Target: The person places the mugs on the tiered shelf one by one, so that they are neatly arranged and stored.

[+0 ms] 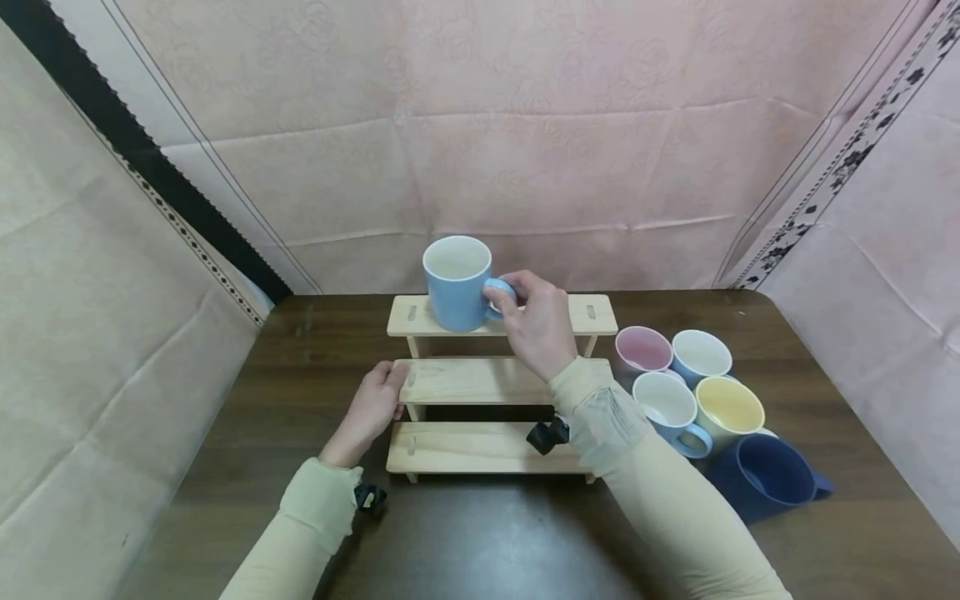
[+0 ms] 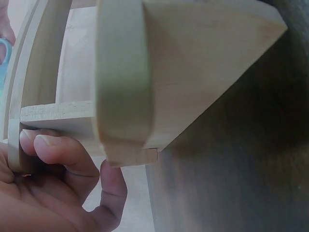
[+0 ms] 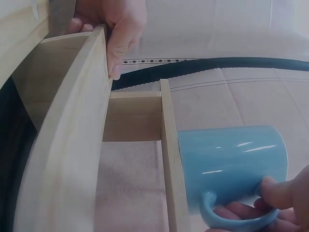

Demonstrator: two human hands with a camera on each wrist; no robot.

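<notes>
Light-blue mug (image 1: pixel 455 292) was stood upright on wooden top tier (image 1: pixel 592 314), 12 o'clock, handle (image 3: pixel 231 225) pinched by right hand (image 1: pixel 538 321). Middle tier (image 1: pixel 472 382) was gripped at 9-o'clock end by left hand (image 1: pixel 375 400). Flat seating, firm bracing were best ensured before release.

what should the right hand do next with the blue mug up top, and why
Probably ease the right hand off the handle: the light blue mug stands upright, its base seemingly flat against the top shelf, while the left hand holds the middle shelf at its left end, which should help keep the stand steady.
</notes>
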